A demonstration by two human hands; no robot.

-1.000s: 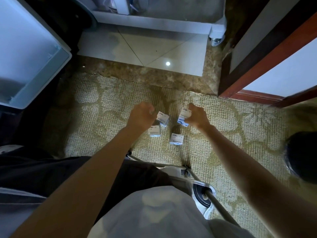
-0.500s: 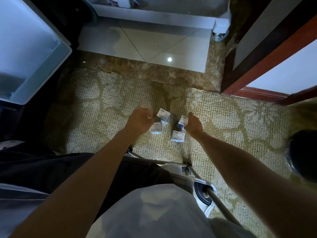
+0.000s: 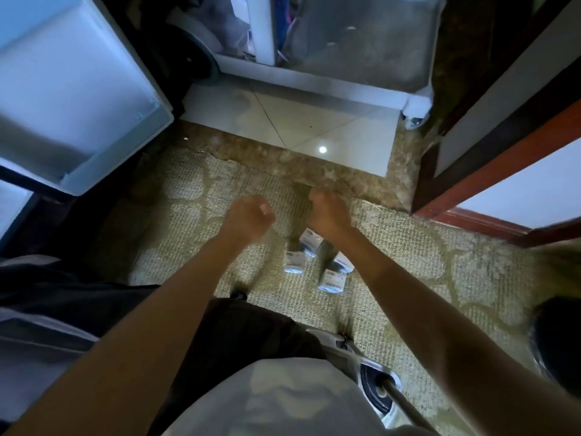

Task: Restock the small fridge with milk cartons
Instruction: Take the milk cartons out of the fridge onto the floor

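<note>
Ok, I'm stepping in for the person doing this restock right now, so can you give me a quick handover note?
Left hand: curled, holding nothing, over the carpet.
Right hand: curled too, nothing visible in it, close to the cartons.
Four milk cartons sit clustered on the carpet, none gripped.
Fridge door stands open at left; no carton shows in its shelf.
Done: door open, cartons within reach.
Left: move all four cartons into the fridge.
</note>
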